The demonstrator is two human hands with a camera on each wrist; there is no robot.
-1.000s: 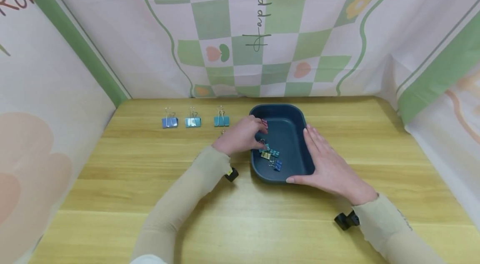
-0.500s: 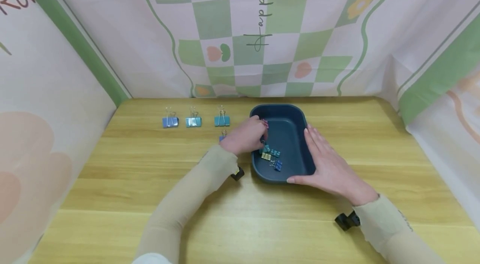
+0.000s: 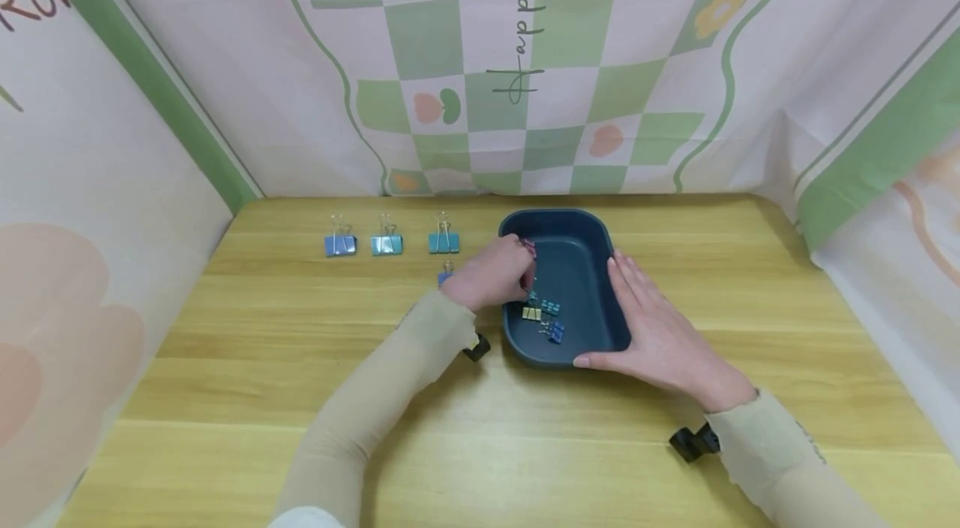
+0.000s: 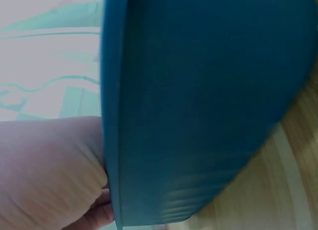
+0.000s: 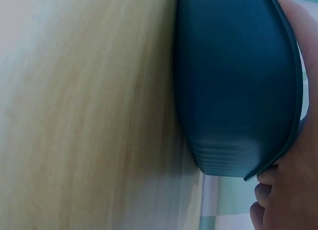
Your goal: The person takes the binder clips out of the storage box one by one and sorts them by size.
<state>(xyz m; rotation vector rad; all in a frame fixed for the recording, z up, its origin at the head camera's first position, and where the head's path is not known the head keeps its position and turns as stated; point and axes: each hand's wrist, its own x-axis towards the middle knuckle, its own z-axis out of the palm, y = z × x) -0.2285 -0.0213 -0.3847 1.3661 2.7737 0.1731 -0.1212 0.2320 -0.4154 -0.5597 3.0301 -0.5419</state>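
My left hand (image 3: pixel 495 270) reaches over the left rim of a dark blue tray (image 3: pixel 573 278), its curled fingers pinching a small teal binder clip (image 3: pixel 532 296) that they partly hide. My right hand (image 3: pixel 663 341) rests on the tray's right and near rim, fingers straight along the side and thumb along the front edge. Beside the left fingertips lie a yellow binder clip (image 3: pixel 532 314), another teal clip (image 3: pixel 551 307) and a blue clip (image 3: pixel 555 331). A pink clip (image 3: pixel 529 248) sits at the tray's upper left. Both wrist views show mostly the tray's outer wall (image 4: pixel 198 101).
Left of the tray, a purple-blue clip (image 3: pixel 341 245), a light blue clip (image 3: pixel 387 244) and a teal clip (image 3: pixel 444 242) stand in a row on the wooden table (image 3: pixel 300 328). A smaller blue clip (image 3: pixel 445 278) is partly hidden by the left wrist. A patterned curtain (image 3: pixel 495 37) hangs behind.
The left hand has moved slightly right and down in the tray, and its fingers have drawn together at the teal clip. The right hand and tray have stayed put.
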